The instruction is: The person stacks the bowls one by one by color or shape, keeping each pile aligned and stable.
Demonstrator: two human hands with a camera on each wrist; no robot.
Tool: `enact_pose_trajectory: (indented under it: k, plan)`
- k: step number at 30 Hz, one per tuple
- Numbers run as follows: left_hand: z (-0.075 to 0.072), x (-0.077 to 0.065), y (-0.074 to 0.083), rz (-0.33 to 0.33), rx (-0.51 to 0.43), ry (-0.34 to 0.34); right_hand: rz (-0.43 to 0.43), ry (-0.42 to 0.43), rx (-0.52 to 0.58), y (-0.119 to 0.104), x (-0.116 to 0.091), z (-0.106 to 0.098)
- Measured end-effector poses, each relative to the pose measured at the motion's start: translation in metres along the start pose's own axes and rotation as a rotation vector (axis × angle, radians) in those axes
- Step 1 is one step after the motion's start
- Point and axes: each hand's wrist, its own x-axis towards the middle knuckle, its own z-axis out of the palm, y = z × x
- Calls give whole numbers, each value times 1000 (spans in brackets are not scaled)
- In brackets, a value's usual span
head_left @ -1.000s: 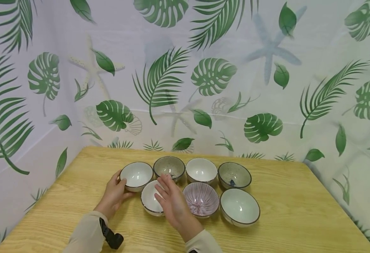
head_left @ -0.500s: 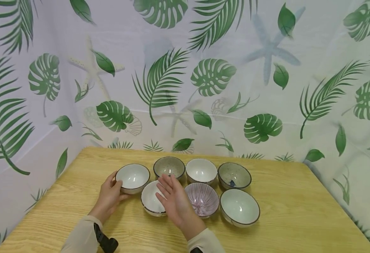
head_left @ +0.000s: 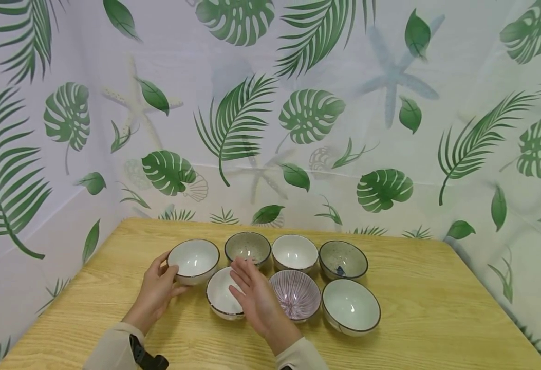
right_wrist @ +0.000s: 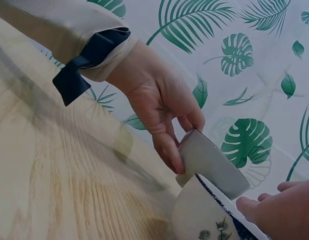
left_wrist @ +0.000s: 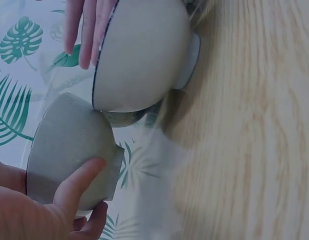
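At the left end of the bowls, my left hand (head_left: 156, 290) grips a white-lined bowl (head_left: 193, 257) with a dark rim. In the left wrist view, the thumb presses the outer wall of this pale bowl (left_wrist: 69, 135) and a finger reaches by its foot. Whether it touches the table cannot be told. My right hand (head_left: 261, 303) is held with straight fingers above a white bowl (head_left: 221, 298) in the front row, covering its right side. The right wrist view shows a plant print on that front bowl's (right_wrist: 194, 210) outside.
Behind stand a speckled grey bowl (head_left: 247, 245), a white bowl (head_left: 295, 252) and another grey bowl (head_left: 342, 258). A purple-striped bowl (head_left: 295, 295) and a pale green bowl (head_left: 351, 307) stand to the front right. The wooden table (head_left: 436, 308) meets a leaf-patterned cloth (head_left: 316, 195).
My left hand has drawn the gripped bowl a little left and towards me, away from the grey bowl. My right hand has shifted slightly right, fingers still straight. The other bowls stay in place.
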Motion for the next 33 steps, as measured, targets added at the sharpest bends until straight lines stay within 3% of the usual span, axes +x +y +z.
enact_pose_trajectory:
  k: [14, 33]
  plan:
    - [5, -10, 16, 63, -24, -33, -24, -24, 58, 1, -2, 1]
    - [22, -27, 29, 87, -59, -91, -46, -14, 66, -1, -6, -1]
